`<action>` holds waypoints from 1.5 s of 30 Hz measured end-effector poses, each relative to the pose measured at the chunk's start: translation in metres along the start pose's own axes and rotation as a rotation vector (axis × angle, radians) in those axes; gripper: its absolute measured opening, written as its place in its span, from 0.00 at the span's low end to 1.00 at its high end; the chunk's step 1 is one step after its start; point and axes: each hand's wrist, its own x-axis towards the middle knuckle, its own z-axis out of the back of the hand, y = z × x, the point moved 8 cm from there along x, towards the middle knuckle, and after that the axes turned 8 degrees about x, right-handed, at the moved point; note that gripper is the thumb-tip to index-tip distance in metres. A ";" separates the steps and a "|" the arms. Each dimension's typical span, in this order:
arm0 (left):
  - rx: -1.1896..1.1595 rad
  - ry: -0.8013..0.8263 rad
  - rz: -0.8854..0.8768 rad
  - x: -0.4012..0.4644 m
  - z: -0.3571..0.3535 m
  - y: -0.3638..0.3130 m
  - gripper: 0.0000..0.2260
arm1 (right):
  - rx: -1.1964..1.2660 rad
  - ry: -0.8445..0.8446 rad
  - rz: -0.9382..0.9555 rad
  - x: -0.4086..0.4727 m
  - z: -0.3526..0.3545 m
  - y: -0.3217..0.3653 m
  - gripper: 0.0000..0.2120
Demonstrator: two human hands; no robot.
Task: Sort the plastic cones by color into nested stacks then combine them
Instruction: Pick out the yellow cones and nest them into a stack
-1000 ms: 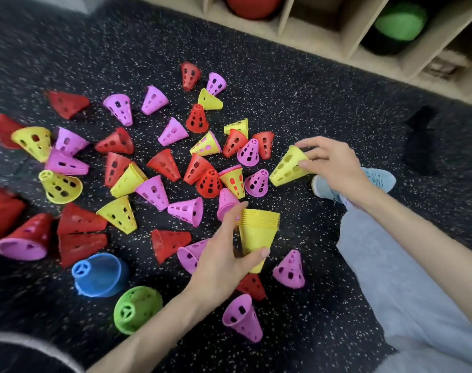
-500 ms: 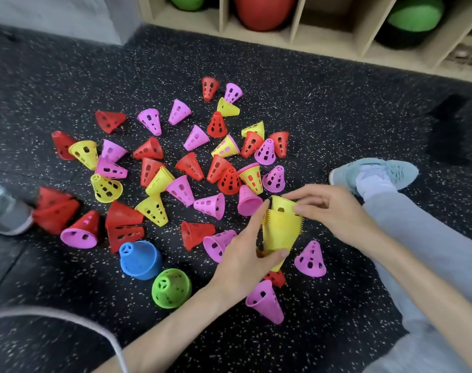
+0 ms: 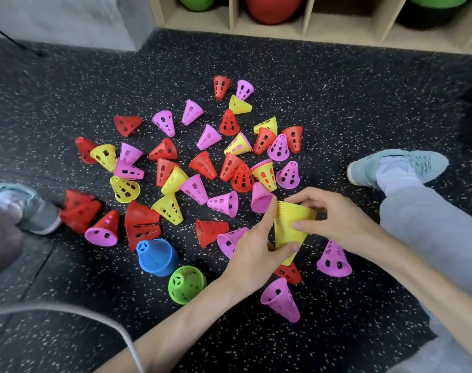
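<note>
Right of centre frame, the nested stack of yellow perforated plastic cones (image 3: pixel 290 227) is gripped low by the curled left hand (image 3: pixel 256 254) and pinched at the rim by the right hand (image 3: pixel 334 219). Risk: an uneven squeeze could leave the top cone cocked and jammed.

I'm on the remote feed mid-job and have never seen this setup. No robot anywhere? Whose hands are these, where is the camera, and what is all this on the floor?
There is no robot: a person sits on the floor and works with bare hands. The one picture comes from a camera worn on the person's head, looking forward and down.

The left hand grips a nested stack of yellow cones, wide end up. The right hand holds the stack's upper rim with its fingers.

On the dark speckled floor lie many loose plastic cones with holes, red, pink and yellow, most tipped over. A blue cone and a green cone lie nearer the person. A shoe shows on the right, and a wooden shelf stands at the top.
</note>
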 end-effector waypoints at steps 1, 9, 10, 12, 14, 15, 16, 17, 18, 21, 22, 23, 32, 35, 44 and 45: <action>0.008 -0.001 -0.003 0.001 0.000 0.001 0.42 | -0.039 -0.004 -0.002 0.000 -0.003 0.000 0.21; 0.143 0.075 -0.080 0.011 0.016 0.003 0.41 | -0.036 -0.089 0.019 -0.005 -0.005 0.006 0.21; 0.172 0.083 -0.101 0.014 0.024 0.000 0.39 | -0.026 -0.104 0.023 -0.006 -0.005 0.007 0.21; 0.210 0.079 -0.138 0.023 0.046 -0.002 0.29 | -0.015 -0.118 0.021 -0.008 -0.008 0.007 0.20; 0.245 0.035 -0.152 0.034 0.075 0.003 0.19 | -0.005 -0.116 0.006 -0.008 -0.011 0.006 0.20; 0.273 0.007 -0.138 0.039 0.090 0.011 0.16 | -0.003 -0.112 -0.004 -0.009 -0.013 0.006 0.20; 0.317 -0.013 -0.112 0.043 0.106 0.021 0.15 | -0.005 -0.108 -0.016 -0.008 -0.014 0.005 0.19; 0.386 -0.027 -0.088 0.047 0.120 0.033 0.16 | -0.008 -0.103 -0.026 -0.008 -0.016 0.005 0.19; 0.473 -0.034 -0.064 0.050 0.133 0.049 0.17 | -0.010 -0.097 -0.036 -0.008 -0.017 0.005 0.19; 0.698 -0.052 0.093 0.053 0.165 0.112 0.21 | -0.013 -0.080 -0.043 -0.007 -0.020 0.005 0.19; 0.732 -0.062 0.166 0.050 0.173 0.133 0.23 | -0.018 -0.077 -0.043 -0.007 -0.021 0.004 0.19; 0.741 -0.078 0.232 0.046 0.178 0.150 0.25 | -0.025 -0.075 -0.042 -0.007 -0.022 0.003 0.18; 0.653 -0.198 0.316 0.027 0.190 0.196 0.24 | -0.051 -0.059 -0.053 -0.005 -0.027 -0.001 0.19; 0.640 -0.216 0.287 0.028 0.193 0.193 0.16 | -0.048 -0.057 -0.055 -0.006 -0.027 0.001 0.19; 0.467 -0.286 -0.038 0.046 0.176 0.098 0.07 | -0.019 -0.086 -0.082 -0.006 -0.021 -0.001 0.19; 0.451 -0.276 -0.078 0.047 0.170 0.084 0.06 | -0.015 -0.094 -0.081 -0.005 -0.019 -0.001 0.19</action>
